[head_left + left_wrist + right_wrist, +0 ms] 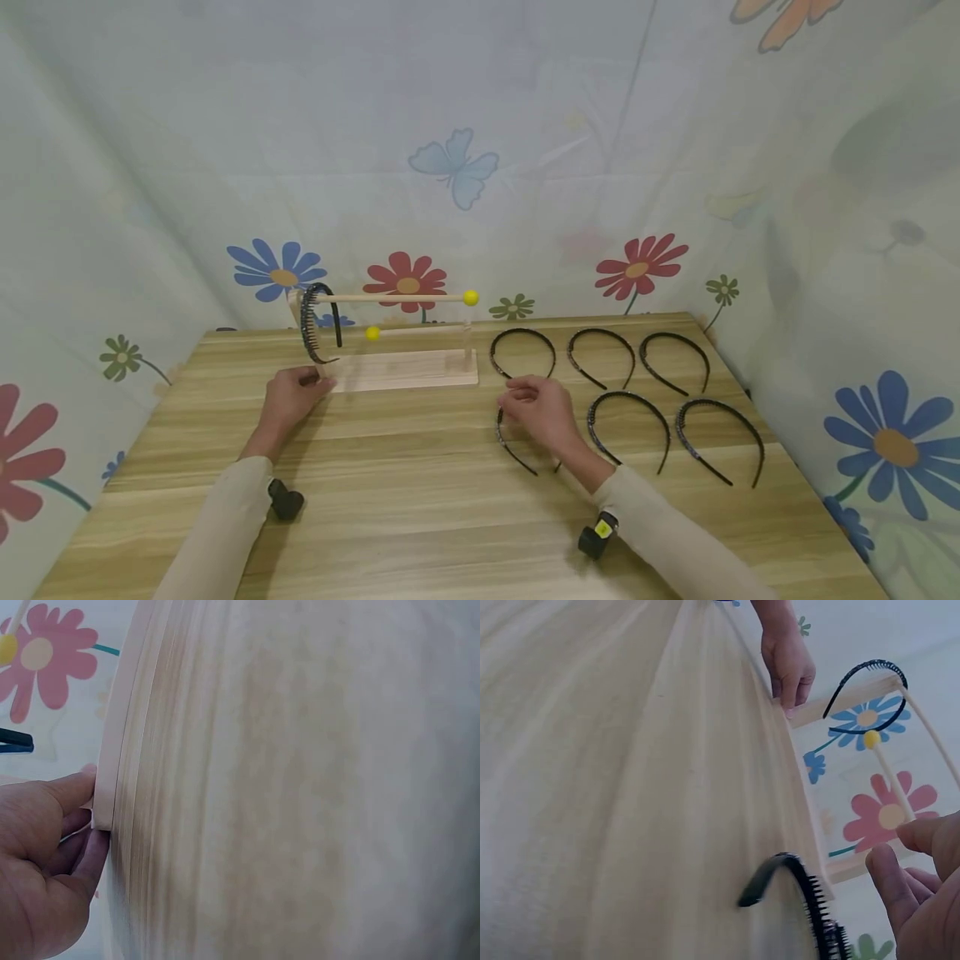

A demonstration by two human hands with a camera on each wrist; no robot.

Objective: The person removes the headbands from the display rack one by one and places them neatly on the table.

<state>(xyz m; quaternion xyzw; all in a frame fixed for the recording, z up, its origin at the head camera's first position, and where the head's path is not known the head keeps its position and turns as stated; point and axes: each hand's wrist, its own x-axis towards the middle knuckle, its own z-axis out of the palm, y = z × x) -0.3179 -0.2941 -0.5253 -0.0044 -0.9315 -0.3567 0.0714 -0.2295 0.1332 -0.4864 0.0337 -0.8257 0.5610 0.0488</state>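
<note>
A wooden headband stand with yellow-tipped rods is on the left side of the table. My left hand grips its base by the near left corner, thumb and fingers on the board's end. One black toothed headband hangs on the upper rod at the left end. My right hand is over the leftmost front-row headband, hiding its top part. In the right wrist view this hand's thumb and fingers are bent and apart, with nothing between them.
Three black headbands lie in a back row, including a left one and a right one. Two more, a middle one and a right one, lie in front. A flowered cloth hangs behind the table.
</note>
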